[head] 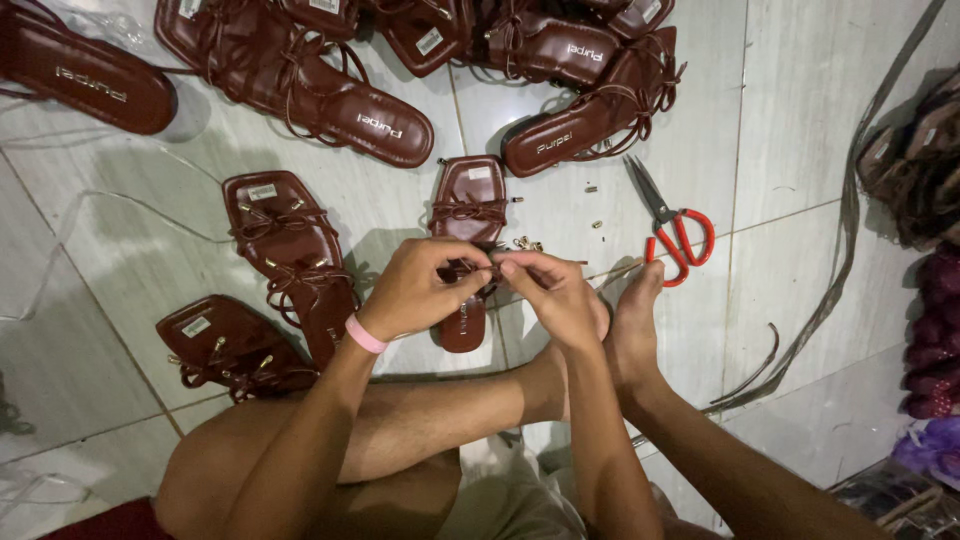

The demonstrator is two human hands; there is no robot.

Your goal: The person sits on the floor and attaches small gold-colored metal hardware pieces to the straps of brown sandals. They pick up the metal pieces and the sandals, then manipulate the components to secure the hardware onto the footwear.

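Hands: left hand (412, 290) and right hand (553, 292) pinch lace (478, 268) over brown sandal (468, 235); step judged lace fitting, calling next for gold tips (527, 243); scissors (672, 225) lie near on floor (800, 130).

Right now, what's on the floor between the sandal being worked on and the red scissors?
In the head view, small gold metal pieces lie scattered on the tile between the sandal and scissors.

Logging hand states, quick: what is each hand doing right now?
Left hand: pinched shut on the sandal's thin brown strap.
Right hand: fingertips pinched on the same strap.
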